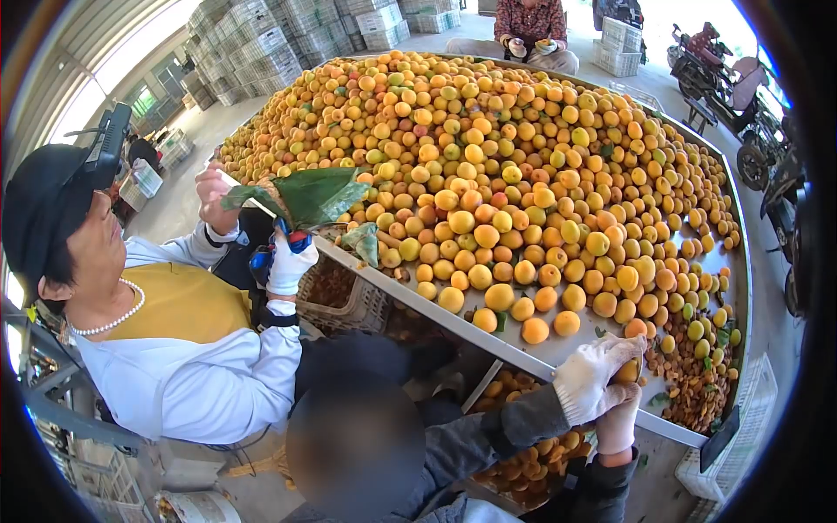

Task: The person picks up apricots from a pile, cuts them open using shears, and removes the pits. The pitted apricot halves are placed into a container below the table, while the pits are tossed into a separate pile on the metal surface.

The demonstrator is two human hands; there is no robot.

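Note:
My gloved left hand (586,376) curls around an orange apricot (627,372) over the table's near rim, at the right of the head view. Just below it, my gloved right hand (617,418) closes in from underneath, fingers bent against the same fruit. Part of the apricot shows between the two gloves; the rest is covered by fingers. A whole apricot (636,329) lies just beyond the left hand. To the right, a pile of split brownish apricot pieces (693,392) covers the table corner. Halved apricots (527,466) fill the space beneath my forearms.
Apricots heap across the metal-rimmed table (523,356). At left, a person (187,296) holds a large green leaf (318,199) and a blue-and-red tool (295,237). Another person (532,30) sits opposite. A white crate (754,418) stands by the right corner. A blurred round patch hides the lower middle.

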